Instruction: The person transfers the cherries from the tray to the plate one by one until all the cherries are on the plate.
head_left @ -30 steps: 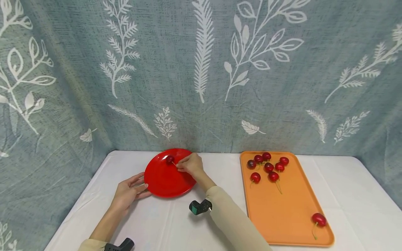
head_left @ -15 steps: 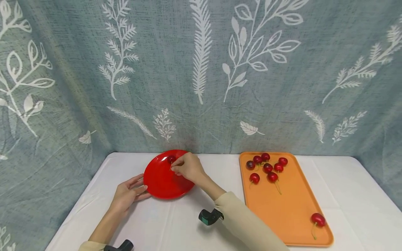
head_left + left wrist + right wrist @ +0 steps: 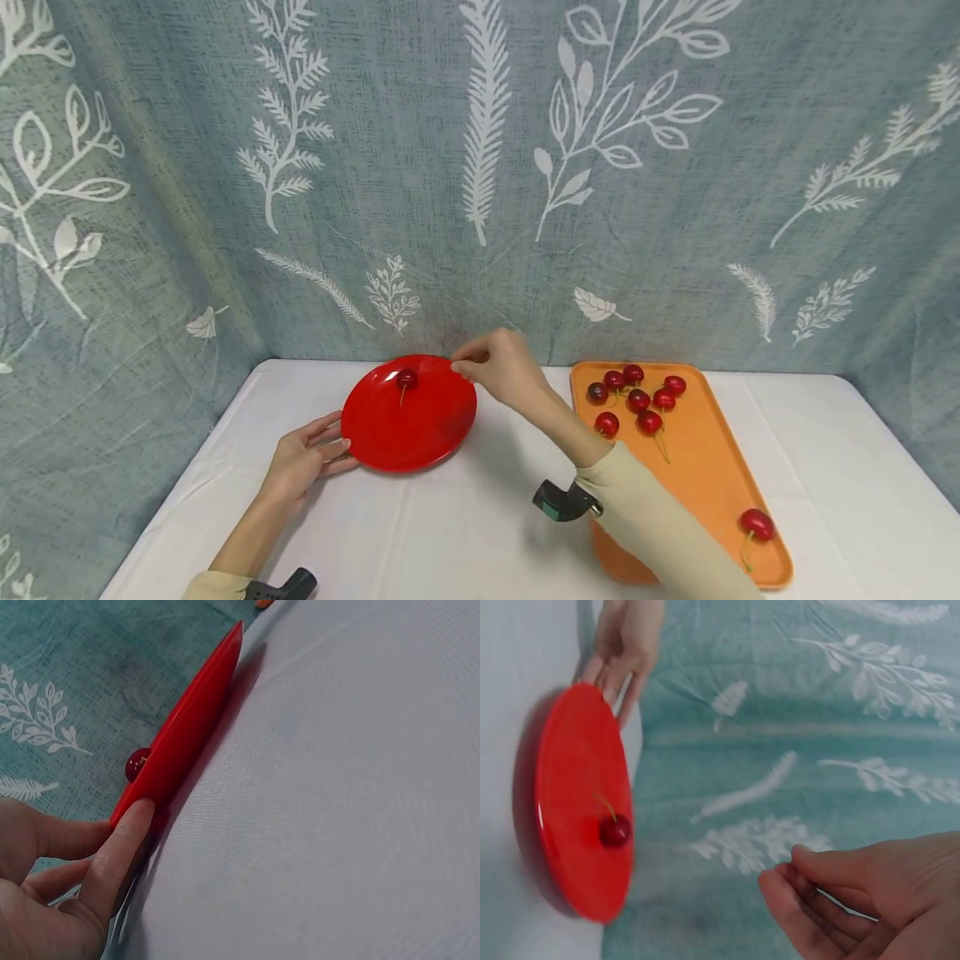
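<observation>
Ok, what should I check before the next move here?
1. Cherry on the red plate: ok, resting toward the far edge.
2. Left hand on the red plate: ok, gripping its edge.
3. Right hand free: ok, holding nothing.
4. Cherries on the orange tray: ok, several there.
5. Orange tray fully visible: not ok, right sleeve covers part.
6. Red plate flat on the table: cannot tell.

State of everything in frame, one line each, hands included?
Red plate: on white cloth, bearing one cherry
Plate cherry: stem on
Left hand: gripping plate rim
Right hand: holding nothing
Orange tray: partly hidden by right sleeve
Tray cherries: several stems visible
Curtain: hanging
</observation>
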A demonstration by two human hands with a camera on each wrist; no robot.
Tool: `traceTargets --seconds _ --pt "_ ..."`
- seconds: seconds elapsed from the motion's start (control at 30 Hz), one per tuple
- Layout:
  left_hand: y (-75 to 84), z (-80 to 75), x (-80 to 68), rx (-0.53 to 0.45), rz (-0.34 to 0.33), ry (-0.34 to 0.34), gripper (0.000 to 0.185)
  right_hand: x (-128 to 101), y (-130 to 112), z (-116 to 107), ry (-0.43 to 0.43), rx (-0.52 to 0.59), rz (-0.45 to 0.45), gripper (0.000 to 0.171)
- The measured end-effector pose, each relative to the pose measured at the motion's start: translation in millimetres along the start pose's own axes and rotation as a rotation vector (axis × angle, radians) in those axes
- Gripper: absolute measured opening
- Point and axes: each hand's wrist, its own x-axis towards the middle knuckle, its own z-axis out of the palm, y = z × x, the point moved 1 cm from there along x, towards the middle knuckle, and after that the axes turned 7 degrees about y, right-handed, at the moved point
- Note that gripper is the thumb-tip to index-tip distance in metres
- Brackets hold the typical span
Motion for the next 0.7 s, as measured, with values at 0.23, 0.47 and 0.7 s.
traceTargets --seconds 0.23,0.47,0.7 --pt "1.9 -0.6 -1.4 -0.033 -0.028 -0.024 0.059 -10.1 11.2 -48.1 0.031 -0.033 0.038 0.015" --pt "2.8 -3.4 -1.5 -0.045 -0.031 -0.041 0.06 -28.7 41.9 -97.2 -0.031 -0.098 0.258 0.018" --pt "4.4 0.1 -1.0 -0.065 -0.034 -0.046 0.06 -63.1 89.4 -142.9 -0.098 -0.179 0.391 0.018"
